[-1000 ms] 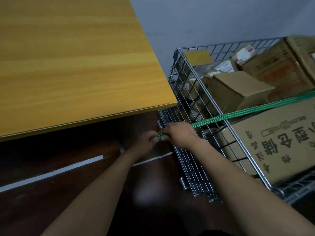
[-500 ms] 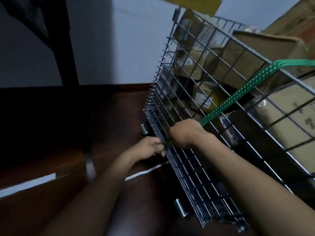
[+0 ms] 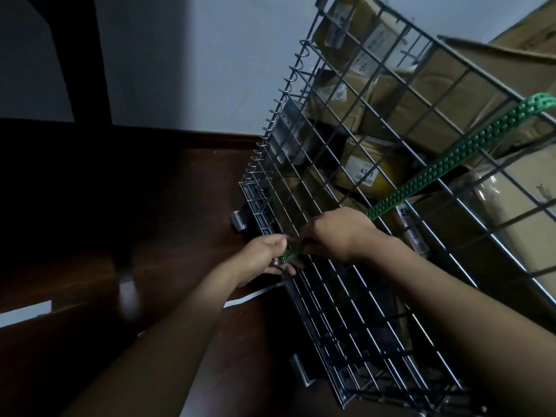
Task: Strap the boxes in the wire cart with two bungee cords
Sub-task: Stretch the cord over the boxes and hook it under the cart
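A wire cart (image 3: 340, 164) fills the right side, packed with cardboard boxes (image 3: 445, 94). A flat green bungee cord (image 3: 463, 145) runs taut from the cart's top rim at the upper right down its outer side wall to my hands. My right hand (image 3: 334, 233) grips the cord low on the cart's side. My left hand (image 3: 267, 257) pinches the cord's end, where a small metal fitting shows, close to the cart's lower wire. Only one cord is visible.
Dark wooden floor (image 3: 168, 206) with a white tape line (image 3: 249, 296) lies to the left. A dark table leg (image 3: 99, 85) stands at the upper left before a pale wall. Metal feet (image 3: 239, 221) jut out below the cart.
The view has dropped from above the wooden table to under it, closer to the cart's side. Both hands stay on the cord's end, and its metal fitting now shows in my left hand.
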